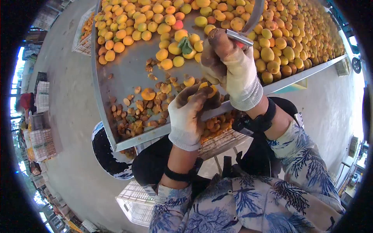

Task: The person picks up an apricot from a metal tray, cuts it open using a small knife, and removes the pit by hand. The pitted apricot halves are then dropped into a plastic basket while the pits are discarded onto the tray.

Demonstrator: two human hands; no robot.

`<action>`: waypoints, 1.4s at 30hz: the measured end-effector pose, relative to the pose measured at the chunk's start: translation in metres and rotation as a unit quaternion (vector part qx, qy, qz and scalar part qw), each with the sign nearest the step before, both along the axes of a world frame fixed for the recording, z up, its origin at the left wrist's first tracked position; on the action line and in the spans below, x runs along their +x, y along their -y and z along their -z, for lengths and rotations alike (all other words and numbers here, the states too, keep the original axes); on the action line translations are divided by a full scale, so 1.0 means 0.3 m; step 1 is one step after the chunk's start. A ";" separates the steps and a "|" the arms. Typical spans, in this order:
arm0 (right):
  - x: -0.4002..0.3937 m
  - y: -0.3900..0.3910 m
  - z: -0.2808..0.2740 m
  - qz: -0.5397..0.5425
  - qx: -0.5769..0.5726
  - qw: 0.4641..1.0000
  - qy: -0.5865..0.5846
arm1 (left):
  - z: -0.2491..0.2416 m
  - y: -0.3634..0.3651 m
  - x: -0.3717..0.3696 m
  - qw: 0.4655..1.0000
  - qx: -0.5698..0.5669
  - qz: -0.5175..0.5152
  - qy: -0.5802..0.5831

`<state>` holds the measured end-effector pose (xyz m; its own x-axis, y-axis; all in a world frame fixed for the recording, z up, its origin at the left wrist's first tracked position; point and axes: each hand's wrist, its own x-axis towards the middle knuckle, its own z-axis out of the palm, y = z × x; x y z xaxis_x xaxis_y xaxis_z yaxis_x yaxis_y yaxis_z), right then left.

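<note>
Both of my hands wear stained white gloves. My left hand (190,112) is closed on a piece of orange fruit (210,90) above the near edge of the metal table (136,81). Higher and to the right, my right hand (233,66) wraps round the handle of a curved knife (254,17), whose blade points up and away. Pits and fruit scraps (149,105) lie on the table around my left hand. Whole orange and yellow fruits (272,46) cover the far and right parts. A green leaf (187,47) rests on some of them.
Below the table's front edge is a crate (221,144) with orange fruit pieces. A dark bucket (110,155) stands by the table's left corner, with a white crate (136,204) nearer me. More crates (42,143) line the left side; another (82,39) stands beyond the table's left edge.
</note>
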<state>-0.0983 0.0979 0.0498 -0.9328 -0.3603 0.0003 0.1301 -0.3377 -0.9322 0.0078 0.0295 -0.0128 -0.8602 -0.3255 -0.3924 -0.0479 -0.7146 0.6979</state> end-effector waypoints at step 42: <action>-0.091 -0.092 0.072 -0.274 0.434 0.803 -0.303 | 0.018 0.019 -0.037 0.953 -0.279 -0.033 0.111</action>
